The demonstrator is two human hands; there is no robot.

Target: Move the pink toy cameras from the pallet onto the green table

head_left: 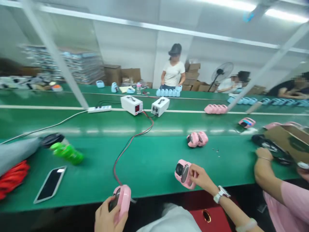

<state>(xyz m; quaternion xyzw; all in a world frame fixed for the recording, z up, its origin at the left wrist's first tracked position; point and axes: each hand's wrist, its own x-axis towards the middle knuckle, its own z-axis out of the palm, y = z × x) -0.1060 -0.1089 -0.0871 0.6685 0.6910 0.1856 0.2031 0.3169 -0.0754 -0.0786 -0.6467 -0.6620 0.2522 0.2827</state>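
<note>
Pink rounded toy camera [182, 174], dark lens, in right hand [201, 178]

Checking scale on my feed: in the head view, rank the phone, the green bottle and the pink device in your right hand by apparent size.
1. Phone, the longest.
2. Green bottle and the pink device in the right hand look alike; the bottle is blurred, so I won't rank them.

White walls [125, 42], ceiling strip light [277, 11], long green table [149, 154].
</note>
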